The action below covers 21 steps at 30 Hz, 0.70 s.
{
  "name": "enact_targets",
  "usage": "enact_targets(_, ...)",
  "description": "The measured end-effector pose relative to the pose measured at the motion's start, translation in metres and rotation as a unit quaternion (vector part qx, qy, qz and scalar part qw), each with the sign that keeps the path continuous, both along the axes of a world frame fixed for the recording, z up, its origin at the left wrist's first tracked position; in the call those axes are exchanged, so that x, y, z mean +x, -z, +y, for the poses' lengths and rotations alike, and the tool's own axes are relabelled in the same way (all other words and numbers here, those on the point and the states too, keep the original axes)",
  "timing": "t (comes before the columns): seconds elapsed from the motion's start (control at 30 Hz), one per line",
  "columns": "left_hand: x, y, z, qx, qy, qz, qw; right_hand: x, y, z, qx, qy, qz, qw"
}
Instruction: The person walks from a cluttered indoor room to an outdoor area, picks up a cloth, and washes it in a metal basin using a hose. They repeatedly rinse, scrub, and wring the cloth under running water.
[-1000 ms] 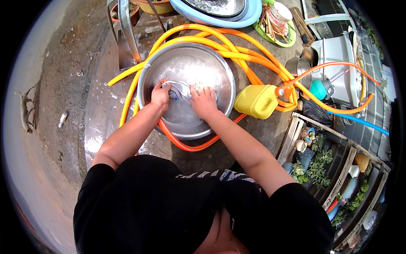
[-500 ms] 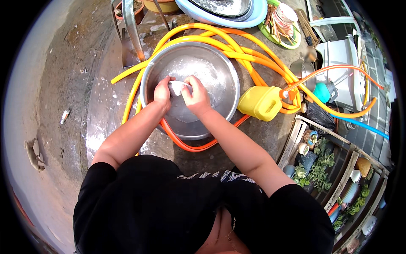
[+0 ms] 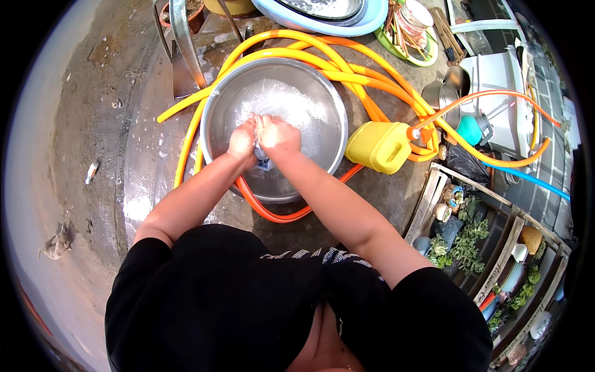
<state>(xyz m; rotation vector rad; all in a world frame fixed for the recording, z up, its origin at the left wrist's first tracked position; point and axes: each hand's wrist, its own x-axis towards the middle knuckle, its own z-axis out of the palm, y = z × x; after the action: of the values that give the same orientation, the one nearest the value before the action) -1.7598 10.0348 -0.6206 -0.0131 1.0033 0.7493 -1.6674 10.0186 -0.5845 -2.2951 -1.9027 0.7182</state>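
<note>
My two hands are pressed together over a wide steel basin (image 3: 326, 152) with shallow, bright water in it. A small white cloth with dark blue on it (image 3: 264, 163) is bunched between them, and its lower end pokes out beneath my fists. My left hand (image 3: 242, 141) grips it from the left, fingers curled. My right hand (image 3: 281, 135) is closed round it on the other side, knuckles up. Most of the cloth is hidden by my fingers, so its exact kind does not show.
Yellow-orange hose (image 3: 273, 54) lies coiled round the basin's far side. A yellow jug (image 3: 377, 147) stands to its right, with thin orange tubing (image 3: 266, 214) nearby. Farther off are a blue tub (image 3: 291, 23), a green basket (image 3: 427, 61) and a metal-legged stand (image 3: 181, 37). Wooden planters (image 3: 427, 198) are at right.
My hands have come together and closed tighter on the cloth. Before, they were apart with the white bundle showing between them; now its blue end hangs below.
</note>
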Motion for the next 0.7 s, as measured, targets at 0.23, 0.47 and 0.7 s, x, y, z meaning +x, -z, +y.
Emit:
enact_targets(0.23,-0.015,0.045,0.014,0.217,0.147,0.391,0.883,0.066,0.028,-0.004,0.167,0.146,-0.060,0.973)
enact_targets(0.47,-0.024,0.086,0.021,0.180,0.186,0.398,0.880,0.063,0.060,-0.007,0.181,0.096,-0.041,0.978)
enact_targets(0.7,-0.037,0.077,0.021,0.154,0.145,0.195,0.958,-0.032,-0.036,-0.026,0.309,-0.112,0.199,0.923)
